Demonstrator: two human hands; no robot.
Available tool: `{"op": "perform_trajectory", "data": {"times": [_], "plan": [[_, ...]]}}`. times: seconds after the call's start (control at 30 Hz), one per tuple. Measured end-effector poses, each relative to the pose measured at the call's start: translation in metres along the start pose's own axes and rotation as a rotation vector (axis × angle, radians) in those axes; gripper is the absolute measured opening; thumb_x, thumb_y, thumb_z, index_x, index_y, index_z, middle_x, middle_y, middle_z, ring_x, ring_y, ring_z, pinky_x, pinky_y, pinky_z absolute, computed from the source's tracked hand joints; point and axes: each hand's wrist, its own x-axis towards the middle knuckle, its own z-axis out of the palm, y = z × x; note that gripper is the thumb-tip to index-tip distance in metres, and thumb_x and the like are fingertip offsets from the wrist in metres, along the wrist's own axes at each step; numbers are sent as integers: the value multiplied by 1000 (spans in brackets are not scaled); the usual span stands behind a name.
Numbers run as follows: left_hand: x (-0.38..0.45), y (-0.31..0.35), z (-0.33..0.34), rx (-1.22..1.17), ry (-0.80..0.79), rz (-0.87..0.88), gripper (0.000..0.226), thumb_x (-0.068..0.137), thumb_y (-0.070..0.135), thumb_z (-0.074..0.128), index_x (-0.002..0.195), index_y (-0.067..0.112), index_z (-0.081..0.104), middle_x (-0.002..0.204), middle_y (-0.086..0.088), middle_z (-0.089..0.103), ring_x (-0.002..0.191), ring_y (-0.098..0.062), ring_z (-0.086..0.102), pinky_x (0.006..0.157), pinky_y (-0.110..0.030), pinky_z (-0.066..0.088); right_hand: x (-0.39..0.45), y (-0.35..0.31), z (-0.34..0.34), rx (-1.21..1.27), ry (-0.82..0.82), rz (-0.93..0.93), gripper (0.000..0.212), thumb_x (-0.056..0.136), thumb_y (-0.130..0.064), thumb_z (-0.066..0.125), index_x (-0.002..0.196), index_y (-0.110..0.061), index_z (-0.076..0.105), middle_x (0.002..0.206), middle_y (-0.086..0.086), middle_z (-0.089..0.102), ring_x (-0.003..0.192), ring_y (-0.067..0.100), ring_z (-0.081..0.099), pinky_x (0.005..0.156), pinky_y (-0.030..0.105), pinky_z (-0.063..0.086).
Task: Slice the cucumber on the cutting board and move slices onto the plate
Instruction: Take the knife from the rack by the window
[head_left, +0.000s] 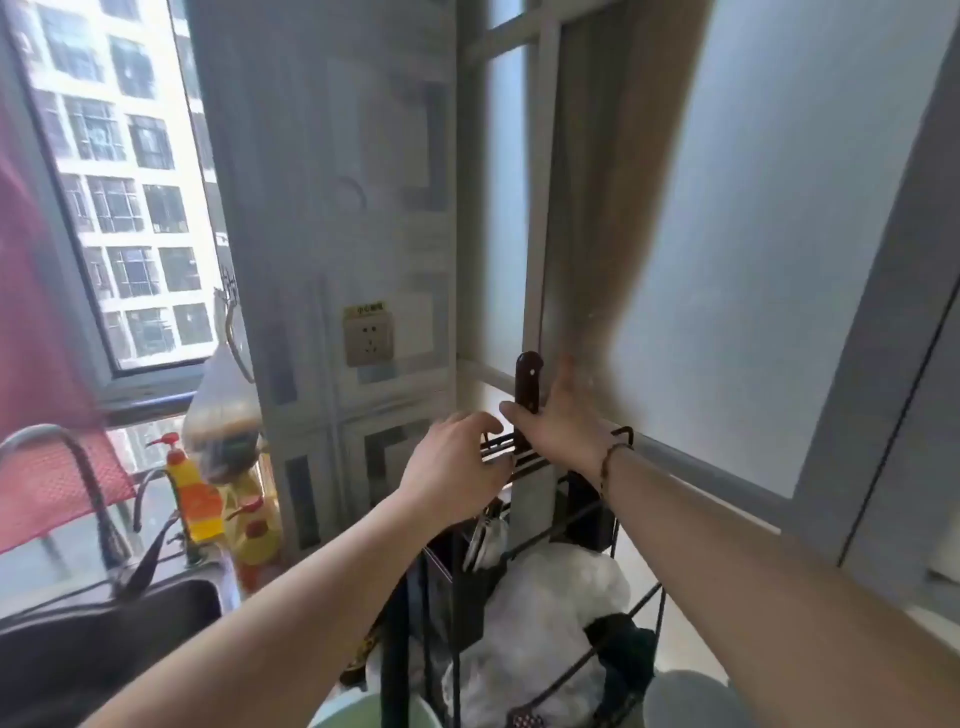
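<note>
Head view, right of centre: the right hand (563, 421) reaches up to a knife handle (529, 382), thumb in front of the handle's lower part and fingers spread behind it; whether it grips firmly I cannot tell. The dark brown handle stands upright, long axis vertical, rounded butt pointing to the top of the frame; the blade below it is hidden behind the hand and rack. A cord bracelet (612, 457) circles that wrist. Just left, at centre, the left hand (453, 465) hovers palm down with fingers loosely curled, holding nothing, its fingertips touching or almost touching the top bars of a black wire rack (621, 551). The rack runs down toward the lower centre, with a white plastic bag (550, 613) lying in it. Behind the hands stand a tiled wall with a socket (369, 338) and a frosted window (753, 234). At lower left are a dark sink (104, 639), a curved faucet (67, 457) and yellow bottles (195, 499). Neither cucumber, cutting board nor plate shows.
</note>
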Motion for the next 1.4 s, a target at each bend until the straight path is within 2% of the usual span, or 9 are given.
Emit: {"op": "perform_trajectory", "data": {"times": [0.17,0.33,0.53,0.77,0.93,1.03,1.13,1.2,1.4], "plan": [[10,-8,5,-12,8,12,44,95,33,62,138,24,57,137,7,58,130,-17,49,99,-29,41,15,0,15,0,94,-45,74,93,-20,64,151,-17,18,139,11,51,122,29,55,98,36,44],[17,-8,6,-74,9,23,45,96,32,63,139,22,56,135,2,62,124,-18,56,98,-28,45,21,-7,3,84,158,-90,59,92,-19,65,141,-21,33,120,7,57,113,29,60,85,28,44],[27,26,-11,-257,163,106,40,95,27,67,134,20,63,125,6,69,115,-12,63,101,-30,51,16,-61,-79,222,355,-283,62,91,-22,67,144,-20,33,128,2,53,111,22,59,95,38,54],[20,92,-18,-356,472,381,16,92,16,71,107,14,77,96,0,74,81,-20,67,75,-39,60,-43,-67,-171,369,501,-424,60,74,-38,69,127,-35,41,123,16,60,101,32,68,71,45,62],[-14,136,4,-331,503,584,12,84,9,67,86,13,78,78,2,68,65,-20,61,57,-35,55,-138,-13,-227,314,592,-384,49,67,-50,83,106,-36,57,113,4,67,103,22,70,85,43,59],[-48,152,32,-244,452,758,13,82,6,66,84,12,77,73,0,65,62,-23,61,48,-36,52,-212,39,-261,96,516,-229,31,66,-34,79,94,-36,69,95,-5,75,89,19,73,85,39,59],[-88,170,66,-166,327,893,14,79,2,76,86,14,78,75,1,66,65,-24,63,45,-32,52,-287,85,-276,-214,419,-50,33,68,-16,84,84,-40,68,90,-27,71,83,-5,68,74,4,48],[-118,185,93,-140,212,976,21,71,2,82,85,17,77,76,3,66,68,-24,63,41,-30,49,-336,109,-274,-395,308,97,36,68,-22,85,85,-46,63,91,-31,67,83,-17,60,72,-4,40],[-225,236,181,-88,-114,1207,36,48,3,88,74,23,73,68,8,57,62,-17,55,44,-18,14,-462,188,-236,-756,-158,564,29,88,-60,55,112,-45,53,96,-14,67,84,4,63,76,26,53]]}}
